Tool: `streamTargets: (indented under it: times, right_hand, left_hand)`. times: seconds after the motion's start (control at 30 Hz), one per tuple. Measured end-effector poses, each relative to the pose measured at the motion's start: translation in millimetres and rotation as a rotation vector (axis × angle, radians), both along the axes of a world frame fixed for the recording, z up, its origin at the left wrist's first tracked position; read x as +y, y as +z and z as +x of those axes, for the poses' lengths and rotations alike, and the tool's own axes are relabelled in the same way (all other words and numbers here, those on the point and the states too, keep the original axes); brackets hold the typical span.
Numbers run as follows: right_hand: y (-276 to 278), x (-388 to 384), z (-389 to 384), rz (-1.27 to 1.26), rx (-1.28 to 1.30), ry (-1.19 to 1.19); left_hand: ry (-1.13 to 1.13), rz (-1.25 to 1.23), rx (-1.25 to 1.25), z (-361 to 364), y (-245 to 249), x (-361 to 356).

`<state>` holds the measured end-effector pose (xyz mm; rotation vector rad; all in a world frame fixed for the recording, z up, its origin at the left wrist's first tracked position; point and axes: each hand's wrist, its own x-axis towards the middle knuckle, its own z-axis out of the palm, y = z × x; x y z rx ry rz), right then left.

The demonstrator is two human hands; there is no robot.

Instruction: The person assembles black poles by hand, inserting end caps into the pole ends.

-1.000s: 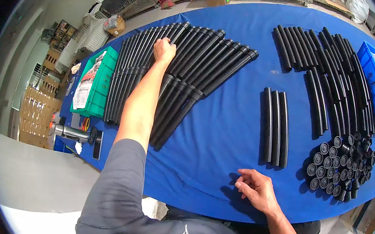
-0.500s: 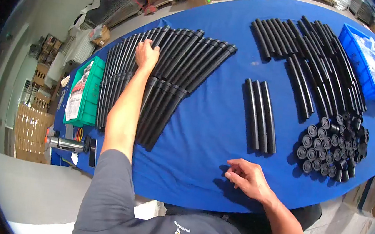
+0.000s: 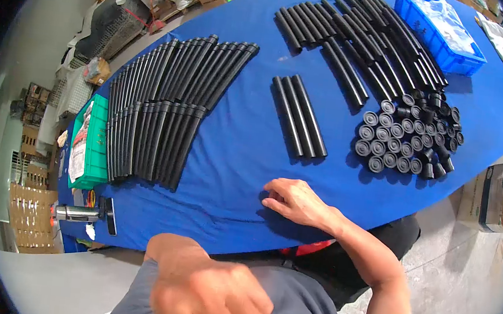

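Observation:
My left hand (image 3: 212,297) is raised close to the camera above my lap, fingers curled into a loose fist, slightly blurred. Nothing sticks out of it; the palm side is hidden. Low over the near part of the blue cloth, my right hand (image 3: 299,202) is loosely bent and holds nothing, thumb and forefinger apart. Beyond it lie three plain black tubes (image 3: 298,116) side by side. Two overlapping rows of black tubes with collared ends (image 3: 168,75) fan out on the left. To the right is a cluster of round black caps (image 3: 407,136).
More loose black tubes (image 3: 368,40) lie at the back right beside a blue crate (image 3: 464,61) with clear plastic bags. A green crate (image 3: 98,147) stands at the left edge. Near it are a metal flask (image 3: 77,213) and a phone (image 3: 111,216). An open carton (image 3: 492,197) sits on the floor.
My left hand has left the collared tubes and come back towards the camera, its fingers now curled. The view has turned, shifting the table's contents; my right hand stays near the front edge.

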<state>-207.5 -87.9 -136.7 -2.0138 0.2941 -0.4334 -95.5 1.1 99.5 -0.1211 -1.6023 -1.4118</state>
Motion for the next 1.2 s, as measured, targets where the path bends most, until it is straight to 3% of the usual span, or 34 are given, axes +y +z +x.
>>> streamTargets:
  times: [0.1, 0.2, 0.27, 0.3, 0.37, 0.47, 0.57, 0.67, 0.83, 1.03, 1.2]
  right_hand:
    - [-1.4, 1.2, -0.8, -0.046, -0.005, 0.005]
    - [0.7, 3.3, -2.2, -0.059, 0.0, 0.003]
    - [0.6, 8.2, -0.8, -0.097, -0.002, 0.011]
    - [-2.9, 10.1, -1.1, -0.147, -0.01, -0.002]
    - [-23.8, 14.3, 4.6, -0.142, -0.055, 0.036]
    - [-24.7, 18.3, 8.2, -0.301, -0.192, -0.065]
    - [-33.4, 17.1, 11.1, -0.253, -0.055, -0.014]
    - [-44.9, 21.3, 16.9, -0.271, -0.137, -0.036]
    - [-30.3, 17.8, 9.2, -0.24, -0.143, -0.015]
    - [-30.6, 18.7, 8.5, -0.29, -0.197, -0.056]
    - [-11.2, 16.2, -0.6, -0.245, -0.007, -0.018]
  left_hand:
    - [0.063, 0.0, -0.019, -19.8, 9.3, 5.3]
    - [-0.154, 0.192, 0.081, -30.7, 12.3, 5.7]
    - [-0.233, 0.124, 0.071, -20.1, -21.5, -9.6]
    - [0.03, 0.113, -0.074, -18.9, -27.1, -20.4]
    - [0.628, 0.062, -0.637, -24.7, -33.0, -48.8]
    - [1.024, -0.132, -1.115, -37.6, -106.7, -102.5]
    - [1.118, -0.366, -1.297, -48.3, -151.9, -130.6]
    - [1.091, -0.377, -1.453, -59.4, -165.4, -148.8]
    - [1.0, -0.312, -1.486, -66.4, -178.1, -162.0]
    - [1.08, -0.331, -1.373, -60.5, -178.5, -150.4]
    - [1.388, -0.087, -1.293, -3.4, -148.6, -114.9]
